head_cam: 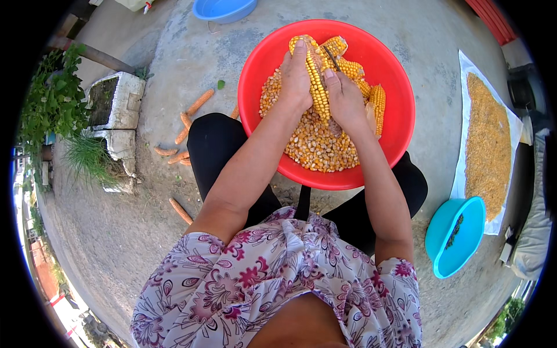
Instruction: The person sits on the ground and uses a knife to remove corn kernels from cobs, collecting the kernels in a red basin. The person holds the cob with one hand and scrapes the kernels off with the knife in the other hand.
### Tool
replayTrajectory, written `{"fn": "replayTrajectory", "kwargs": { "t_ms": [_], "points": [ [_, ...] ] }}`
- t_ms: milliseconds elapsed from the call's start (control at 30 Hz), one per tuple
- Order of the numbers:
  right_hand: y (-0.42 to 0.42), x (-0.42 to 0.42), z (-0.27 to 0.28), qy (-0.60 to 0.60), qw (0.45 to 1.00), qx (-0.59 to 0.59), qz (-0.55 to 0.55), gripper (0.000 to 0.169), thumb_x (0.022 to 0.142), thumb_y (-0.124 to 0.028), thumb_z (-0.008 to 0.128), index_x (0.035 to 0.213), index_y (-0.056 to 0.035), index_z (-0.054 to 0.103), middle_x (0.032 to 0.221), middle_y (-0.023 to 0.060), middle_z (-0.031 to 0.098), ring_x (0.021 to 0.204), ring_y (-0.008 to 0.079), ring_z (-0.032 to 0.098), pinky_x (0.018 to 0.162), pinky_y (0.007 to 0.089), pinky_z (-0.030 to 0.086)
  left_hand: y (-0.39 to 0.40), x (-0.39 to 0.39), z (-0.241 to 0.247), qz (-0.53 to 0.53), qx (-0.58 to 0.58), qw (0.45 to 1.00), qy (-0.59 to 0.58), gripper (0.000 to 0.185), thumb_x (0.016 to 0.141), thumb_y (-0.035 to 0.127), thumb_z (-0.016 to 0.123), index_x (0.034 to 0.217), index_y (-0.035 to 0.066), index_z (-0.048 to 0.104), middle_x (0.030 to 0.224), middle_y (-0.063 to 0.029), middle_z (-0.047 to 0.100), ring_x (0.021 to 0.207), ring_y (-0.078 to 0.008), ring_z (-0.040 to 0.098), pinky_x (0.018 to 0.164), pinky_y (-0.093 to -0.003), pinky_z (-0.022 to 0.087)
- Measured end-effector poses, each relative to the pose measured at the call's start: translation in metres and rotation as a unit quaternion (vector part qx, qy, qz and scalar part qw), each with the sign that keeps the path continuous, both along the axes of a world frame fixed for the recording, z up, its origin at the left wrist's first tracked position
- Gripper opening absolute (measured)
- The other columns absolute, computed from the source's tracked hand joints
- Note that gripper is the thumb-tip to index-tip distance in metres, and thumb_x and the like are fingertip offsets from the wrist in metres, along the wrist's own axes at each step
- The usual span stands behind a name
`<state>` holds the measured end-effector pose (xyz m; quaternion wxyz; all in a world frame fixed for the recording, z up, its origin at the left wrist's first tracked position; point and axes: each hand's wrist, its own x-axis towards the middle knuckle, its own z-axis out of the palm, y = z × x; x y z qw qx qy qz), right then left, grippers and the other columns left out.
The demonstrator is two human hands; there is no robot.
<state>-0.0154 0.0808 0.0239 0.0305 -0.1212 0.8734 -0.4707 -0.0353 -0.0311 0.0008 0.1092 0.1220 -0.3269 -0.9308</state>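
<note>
Over a round red plastic basin [398, 130], my left hand [296, 78] grips a yellow corn cob [317, 80], its thumb near the far end. Part of the cob is stripped of kernels. My right hand [346, 98] is against the cob's right side and holds a thin dark tool [332, 58], whose lower part is hidden by the fingers. Loose corn kernels [322, 150] fill the near and left part of the basin. Several more corn cobs with kernels [377, 104] lie at its far right side.
Several stripped cobs [200, 102] lie on the concrete at left, near a white foam planter [126, 98]. A blue basin [224, 11] stands beyond. At right, a white sheet [462, 65] bears spread yellow grain [487, 143], beside a turquoise basin [474, 235] with small dark bits.
</note>
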Motion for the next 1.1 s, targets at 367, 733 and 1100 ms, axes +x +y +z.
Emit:
{"fn": "replayTrajectory", "kwargs": {
  "t_ms": [367,733,1100],
  "points": [
    [0.012,0.004,0.004,-0.084,0.989,-0.119,0.027,0.051,0.093,-0.042,0.048,0.102,0.0063,0.059,0.082,0.0231,0.063,0.081,0.0316,0.063,0.075,0.0376,0.047,-0.006,0.000,0.006,-0.032,0.040,0.999,-0.002,0.050,0.097,0.045,0.033,0.119,0.003,0.047,0.113,-0.0188,0.055,0.103,-0.0317,0.056,0.089,-0.0474,0.047],
    [0.008,0.006,-0.001,0.026,1.000,-0.003,0.018,0.040,0.093,-0.036,0.048,0.092,0.0027,0.059,0.078,0.0227,0.061,0.078,0.0341,0.061,0.072,0.0396,0.046,-0.012,-0.007,-0.012,-0.008,0.035,0.999,-0.006,0.051,0.096,0.047,0.034,0.121,0.004,0.046,0.117,-0.0173,0.053,0.107,-0.0317,0.054,0.093,-0.0480,0.045],
    [0.026,0.005,0.003,-0.078,0.989,-0.045,0.117,0.059,0.090,-0.047,0.051,0.121,0.0033,0.051,0.099,0.0198,0.063,0.093,0.0263,0.061,0.082,0.0354,0.045,-0.012,0.003,0.009,0.014,0.083,0.996,-0.023,0.052,0.097,0.047,0.033,0.125,0.004,0.043,0.118,-0.0164,0.051,0.108,-0.0316,0.052,0.094,-0.0483,0.044]
  ]
}}
